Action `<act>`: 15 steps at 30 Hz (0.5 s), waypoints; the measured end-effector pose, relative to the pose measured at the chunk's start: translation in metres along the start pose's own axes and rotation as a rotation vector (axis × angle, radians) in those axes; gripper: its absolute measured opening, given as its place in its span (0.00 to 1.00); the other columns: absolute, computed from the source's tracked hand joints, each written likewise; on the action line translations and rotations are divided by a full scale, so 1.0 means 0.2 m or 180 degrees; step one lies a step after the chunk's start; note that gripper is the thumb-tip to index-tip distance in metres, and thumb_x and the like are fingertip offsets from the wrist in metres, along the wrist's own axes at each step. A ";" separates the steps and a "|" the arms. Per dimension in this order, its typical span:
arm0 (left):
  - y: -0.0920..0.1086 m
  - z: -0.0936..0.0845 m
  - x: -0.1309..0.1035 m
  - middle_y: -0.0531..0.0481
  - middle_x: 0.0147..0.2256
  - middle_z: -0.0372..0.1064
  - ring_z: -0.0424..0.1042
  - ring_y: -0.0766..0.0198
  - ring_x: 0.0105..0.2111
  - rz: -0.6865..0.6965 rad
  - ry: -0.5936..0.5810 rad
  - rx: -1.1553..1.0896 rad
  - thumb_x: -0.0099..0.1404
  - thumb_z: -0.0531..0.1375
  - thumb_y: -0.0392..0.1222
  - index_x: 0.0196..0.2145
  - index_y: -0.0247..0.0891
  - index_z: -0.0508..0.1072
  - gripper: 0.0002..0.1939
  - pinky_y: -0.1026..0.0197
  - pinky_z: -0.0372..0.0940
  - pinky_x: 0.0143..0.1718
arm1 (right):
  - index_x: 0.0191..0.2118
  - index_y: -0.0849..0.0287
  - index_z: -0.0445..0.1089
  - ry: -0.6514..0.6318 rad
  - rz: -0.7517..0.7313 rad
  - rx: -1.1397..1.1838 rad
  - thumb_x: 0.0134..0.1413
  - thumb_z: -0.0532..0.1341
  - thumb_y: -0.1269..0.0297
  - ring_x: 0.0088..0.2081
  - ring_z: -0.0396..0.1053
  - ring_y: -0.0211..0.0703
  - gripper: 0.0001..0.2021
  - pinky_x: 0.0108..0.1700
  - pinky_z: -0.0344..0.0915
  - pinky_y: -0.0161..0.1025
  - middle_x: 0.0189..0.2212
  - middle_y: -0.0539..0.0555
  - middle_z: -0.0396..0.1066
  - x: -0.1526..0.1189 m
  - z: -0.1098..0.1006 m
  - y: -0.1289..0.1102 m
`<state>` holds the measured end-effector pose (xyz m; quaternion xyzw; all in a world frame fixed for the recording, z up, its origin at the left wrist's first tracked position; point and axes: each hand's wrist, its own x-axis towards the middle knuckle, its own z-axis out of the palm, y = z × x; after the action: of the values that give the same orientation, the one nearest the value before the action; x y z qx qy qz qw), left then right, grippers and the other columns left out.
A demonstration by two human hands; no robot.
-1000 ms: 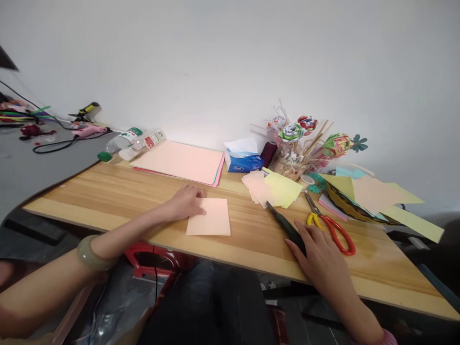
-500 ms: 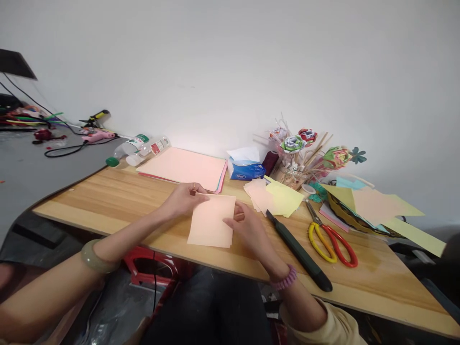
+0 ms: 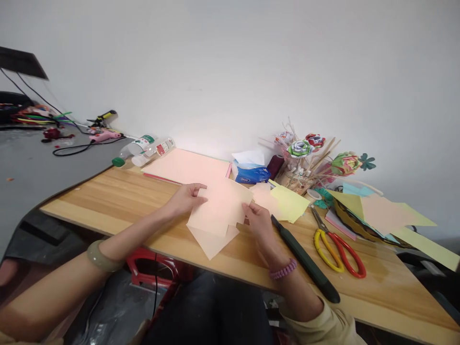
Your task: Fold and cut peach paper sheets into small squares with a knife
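Note:
Several pale pink paper squares (image 3: 215, 208) are fanned out between my hands over the wooden table (image 3: 143, 203). My left hand (image 3: 189, 197) pinches their left edge between thumb and fingers. On the right side, my right hand (image 3: 257, 218) grips the edge of a sheet with its fingertips. One sheet (image 3: 212, 243) sticks out below the others, its corner pointing towards the table's front edge. The overlap hides how many sheets there are.
Right of my right hand lie a dark green tool (image 3: 305, 258) and red-and-yellow scissors (image 3: 338, 249). Behind are pink paper sheets (image 3: 183, 165), a blue tissue pack (image 3: 249, 173), yellow squares (image 3: 289, 203), paper flowers (image 3: 300, 148) and plastic bottles (image 3: 138, 146).
The neat stack of squares has spread into a fan, with one sheet now turned and jutting out below. My right hand has moved slightly right and holds a sheet's edge. The view has shifted slightly.

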<state>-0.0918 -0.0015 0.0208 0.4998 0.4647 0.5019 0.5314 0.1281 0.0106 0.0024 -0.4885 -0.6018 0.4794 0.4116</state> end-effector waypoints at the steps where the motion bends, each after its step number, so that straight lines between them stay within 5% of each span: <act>1: 0.00 -0.01 0.00 0.50 0.24 0.74 0.73 0.62 0.24 -0.0012 0.0014 -0.0004 0.43 0.66 0.37 0.35 0.33 0.71 0.18 0.64 0.66 0.25 | 0.51 0.59 0.64 0.0062 -0.0007 0.0062 0.58 0.58 0.57 0.45 0.67 0.46 0.18 0.44 0.67 0.48 0.49 0.55 0.65 0.00 -0.01 0.00; 10: -0.02 -0.04 0.00 0.49 0.25 0.74 0.74 0.60 0.24 -0.0056 0.0194 0.0380 0.46 0.65 0.36 0.40 0.32 0.72 0.20 0.64 0.66 0.23 | 0.50 0.59 0.64 0.0467 -0.0101 0.0342 0.58 0.58 0.58 0.44 0.68 0.44 0.16 0.43 0.67 0.47 0.48 0.55 0.66 -0.03 -0.24 -0.01; 15: -0.04 -0.20 0.04 0.53 0.22 0.71 0.73 0.59 0.24 0.0085 0.0590 0.1127 0.47 0.63 0.36 0.41 0.32 0.72 0.21 0.62 0.66 0.24 | 0.42 0.61 0.67 0.0573 -0.0257 0.0138 0.57 0.60 0.58 0.35 0.69 0.38 0.12 0.37 0.68 0.41 0.37 0.51 0.70 -0.10 -0.35 -0.01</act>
<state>-0.1300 0.0090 0.0098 0.5432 0.5859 0.4632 0.3835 0.1991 0.0027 0.0173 -0.4959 -0.5710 0.4296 0.4935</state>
